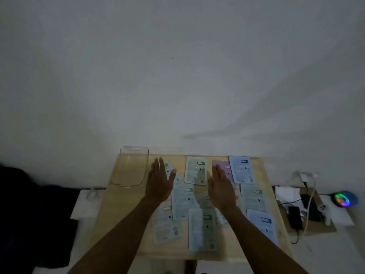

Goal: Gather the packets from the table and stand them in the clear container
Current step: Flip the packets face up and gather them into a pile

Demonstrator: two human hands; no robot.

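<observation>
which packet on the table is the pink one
The pink packet in the far row, between a pale green one and a blue one, partly behind the right hand.

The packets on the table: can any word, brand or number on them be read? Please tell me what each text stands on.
None can be read.
Packets: printed blocks and small coloured labels show, all too blurred and dim.
Clear container: no text seen.
Glowing gadget: coloured light only.
</observation>
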